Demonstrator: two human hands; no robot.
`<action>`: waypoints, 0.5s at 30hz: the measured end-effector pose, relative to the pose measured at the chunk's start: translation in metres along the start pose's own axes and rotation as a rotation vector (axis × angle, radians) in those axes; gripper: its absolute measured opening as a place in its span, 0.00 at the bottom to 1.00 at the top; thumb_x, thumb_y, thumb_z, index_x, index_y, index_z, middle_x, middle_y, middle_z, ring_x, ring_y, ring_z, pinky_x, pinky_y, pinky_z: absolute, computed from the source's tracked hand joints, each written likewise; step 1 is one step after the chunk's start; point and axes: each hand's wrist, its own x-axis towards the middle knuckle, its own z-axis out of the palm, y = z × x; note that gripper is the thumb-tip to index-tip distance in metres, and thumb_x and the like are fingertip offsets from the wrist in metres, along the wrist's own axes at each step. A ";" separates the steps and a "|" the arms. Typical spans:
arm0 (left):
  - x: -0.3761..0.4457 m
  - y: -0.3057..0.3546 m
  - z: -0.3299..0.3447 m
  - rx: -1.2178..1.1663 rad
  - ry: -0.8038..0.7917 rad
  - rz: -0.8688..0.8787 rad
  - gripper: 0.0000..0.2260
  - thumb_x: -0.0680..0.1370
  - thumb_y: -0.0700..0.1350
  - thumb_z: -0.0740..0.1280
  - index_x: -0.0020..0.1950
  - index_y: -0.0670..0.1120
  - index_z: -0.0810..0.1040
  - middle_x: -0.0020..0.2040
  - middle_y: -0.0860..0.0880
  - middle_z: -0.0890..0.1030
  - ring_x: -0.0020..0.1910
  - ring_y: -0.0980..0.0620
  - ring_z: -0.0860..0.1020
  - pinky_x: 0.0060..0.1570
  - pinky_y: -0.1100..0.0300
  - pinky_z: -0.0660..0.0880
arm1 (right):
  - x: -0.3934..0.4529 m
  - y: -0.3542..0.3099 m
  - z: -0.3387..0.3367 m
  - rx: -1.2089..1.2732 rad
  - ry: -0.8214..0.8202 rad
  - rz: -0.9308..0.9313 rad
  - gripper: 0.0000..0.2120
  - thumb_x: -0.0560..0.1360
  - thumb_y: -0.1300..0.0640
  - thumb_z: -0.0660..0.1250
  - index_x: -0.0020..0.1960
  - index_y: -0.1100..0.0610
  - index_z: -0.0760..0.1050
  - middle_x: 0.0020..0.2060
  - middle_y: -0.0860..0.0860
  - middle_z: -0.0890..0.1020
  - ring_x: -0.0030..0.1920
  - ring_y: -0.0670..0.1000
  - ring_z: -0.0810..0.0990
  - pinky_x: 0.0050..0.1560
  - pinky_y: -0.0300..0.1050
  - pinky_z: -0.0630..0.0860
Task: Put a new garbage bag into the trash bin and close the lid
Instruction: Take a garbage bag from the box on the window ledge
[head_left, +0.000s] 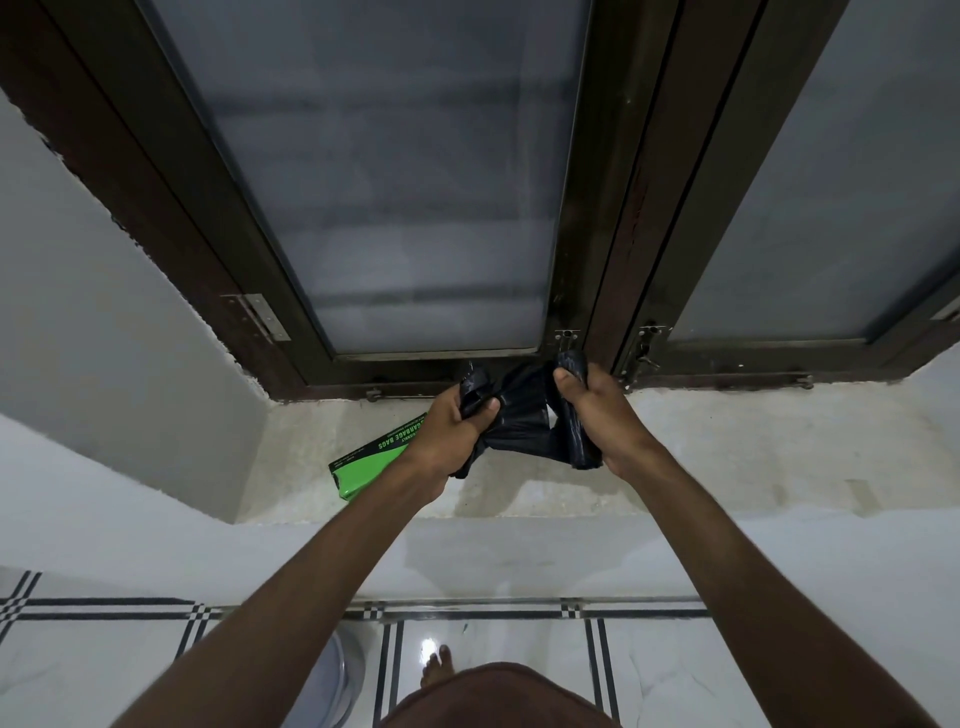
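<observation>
View from the head camera, looking down at a pale stone window sill (727, 447) set in a recess of a white wall. Behind the sill stands a dark brown window frame (597, 260) holding frosted glass panes (405, 182); a metal hinge (262, 314) is fixed to the frame at the sill's far left corner, and small metal latches (647, 345) sit at the foot of the frame near the sill's middle. Below the sill the wall drops to a glossy white tiled floor (493, 649) crossed by black lines, where a bare foot (436, 667) shows, and a pale rounded object at the lower left is cut off and cannot be identified.

Above the middle of the sill, both hands hold a crumpled black garbage bag (519, 415), clear of the stone surface. The left hand (447, 434) is closed in a fist around one bunched end, its thumb pressed over the plastic against the curled fingers. The right hand (597, 410) grips the other end, thumb on top and fingers wrapped beneath, with a rolled fold of bag emerging above the thumb and below the palm. The bag stretches between the two fists in a gathered band.

On the sill, just left of the left hand and partly hidden beneath its wrist, lies a green packet printed "GARBAGE BAGS" (371, 454). No trash bin can be made out
</observation>
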 end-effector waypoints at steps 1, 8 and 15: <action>-0.001 0.001 0.000 0.011 -0.006 0.004 0.05 0.82 0.38 0.62 0.56 0.43 0.76 0.41 0.51 0.79 0.28 0.68 0.77 0.28 0.72 0.71 | 0.000 0.000 0.001 -0.017 0.001 -0.012 0.14 0.83 0.50 0.60 0.65 0.55 0.73 0.59 0.52 0.80 0.61 0.51 0.78 0.64 0.49 0.73; -0.009 0.001 0.003 0.030 -0.022 0.045 0.06 0.81 0.37 0.63 0.55 0.44 0.76 0.40 0.52 0.80 0.30 0.68 0.77 0.30 0.72 0.71 | -0.004 -0.001 0.004 -0.107 0.021 -0.060 0.14 0.83 0.52 0.59 0.67 0.55 0.71 0.60 0.51 0.78 0.62 0.52 0.76 0.65 0.50 0.71; -0.013 0.004 0.006 0.041 -0.054 0.078 0.06 0.81 0.37 0.63 0.52 0.48 0.76 0.39 0.54 0.80 0.31 0.68 0.77 0.32 0.72 0.72 | -0.006 -0.001 0.003 -0.198 0.047 -0.070 0.16 0.83 0.51 0.59 0.69 0.54 0.69 0.64 0.52 0.76 0.66 0.53 0.74 0.69 0.55 0.70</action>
